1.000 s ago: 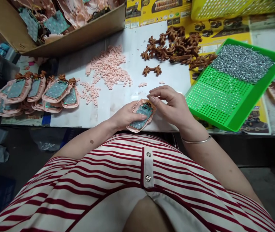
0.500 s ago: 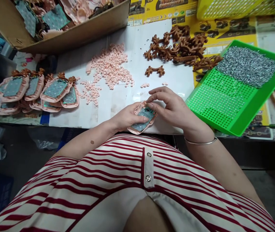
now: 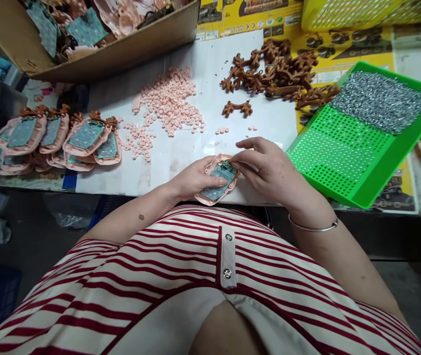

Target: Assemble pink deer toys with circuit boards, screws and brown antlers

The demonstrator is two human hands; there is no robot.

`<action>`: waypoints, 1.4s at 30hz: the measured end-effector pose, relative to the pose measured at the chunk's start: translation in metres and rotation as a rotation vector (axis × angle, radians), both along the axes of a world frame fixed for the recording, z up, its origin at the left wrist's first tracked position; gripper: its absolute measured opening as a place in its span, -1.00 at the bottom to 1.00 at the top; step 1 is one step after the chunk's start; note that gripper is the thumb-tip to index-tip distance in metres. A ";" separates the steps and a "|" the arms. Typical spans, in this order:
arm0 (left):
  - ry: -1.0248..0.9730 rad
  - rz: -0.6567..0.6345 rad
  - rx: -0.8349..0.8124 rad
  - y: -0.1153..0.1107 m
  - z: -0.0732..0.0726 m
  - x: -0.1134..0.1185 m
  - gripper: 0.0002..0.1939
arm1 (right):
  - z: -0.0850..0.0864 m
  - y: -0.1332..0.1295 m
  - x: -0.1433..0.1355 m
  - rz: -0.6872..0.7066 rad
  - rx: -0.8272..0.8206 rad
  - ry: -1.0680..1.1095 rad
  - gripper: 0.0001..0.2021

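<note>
My left hand [image 3: 192, 178] is closed around a pink plastic shell [image 3: 207, 199] near the table's front edge, its thumb lying across the green-grey circuit board [image 3: 223, 172] inside. My right hand [image 3: 267, 170] pinches at the upper right rim of that shell, thumb and index finger together, the other fingers bent above. Whatever lies between those fingertips is too small or hidden to make out. Beyond the hands are a few small pink rings [image 3: 222, 130] and a single brown antler-shaped piece [image 3: 237, 108].
Pink rings [image 3: 173, 101] lie heaped at centre, with brown antler-shaped pieces [image 3: 275, 69] behind. A green basket [image 3: 343, 148] of screws [image 3: 380, 101] stands right. Filled shells [image 3: 86, 135] are stacked left, below a cardboard box [image 3: 114, 52]. A yellow basket [image 3: 343, 15] sits at the back.
My right hand has shifted slightly right and toward me, its fingertips sliding from the shell's top to its upper right rim. More of the board's top now shows. My left hand stays put.
</note>
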State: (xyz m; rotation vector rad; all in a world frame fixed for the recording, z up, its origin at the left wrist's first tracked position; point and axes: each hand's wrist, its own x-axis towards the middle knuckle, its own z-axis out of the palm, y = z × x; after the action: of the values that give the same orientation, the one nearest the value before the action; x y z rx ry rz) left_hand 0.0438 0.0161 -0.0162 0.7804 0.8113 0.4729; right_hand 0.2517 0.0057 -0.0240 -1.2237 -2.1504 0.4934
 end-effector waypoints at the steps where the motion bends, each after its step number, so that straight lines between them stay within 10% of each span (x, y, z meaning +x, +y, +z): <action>1: 0.003 0.006 -0.003 0.000 0.000 0.000 -0.42 | -0.001 -0.001 0.000 -0.013 0.016 -0.018 -0.77; 42: -0.029 0.091 -0.062 0.007 -0.002 -0.002 -0.37 | -0.031 -0.026 -0.018 -0.047 -0.004 0.164 -0.54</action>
State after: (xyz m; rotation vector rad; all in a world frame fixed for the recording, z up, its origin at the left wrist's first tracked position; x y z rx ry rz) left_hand 0.0422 0.0234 -0.0182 0.6799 0.8331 0.5370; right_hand 0.2332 -0.0199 -0.0548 -1.1905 -1.9791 0.5581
